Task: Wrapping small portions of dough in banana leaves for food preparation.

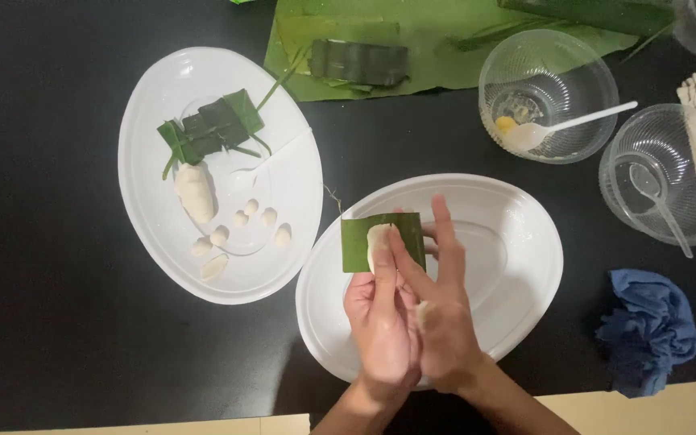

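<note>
Both hands at six o'clock: left hand (380, 318) cupped under leaf square (360, 242), right hand (443, 310) fingers pressed narrow on white dough (378, 239), above oval plate (525, 242). Filling stage; folding judged next.

Dough (377, 242) half under fingers (400, 262)

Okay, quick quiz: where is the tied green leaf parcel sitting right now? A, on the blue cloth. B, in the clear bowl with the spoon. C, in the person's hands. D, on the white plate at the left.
D: the tied leaf parcel lies on the left white plate, above a dough lump and small dough balls.
</note>
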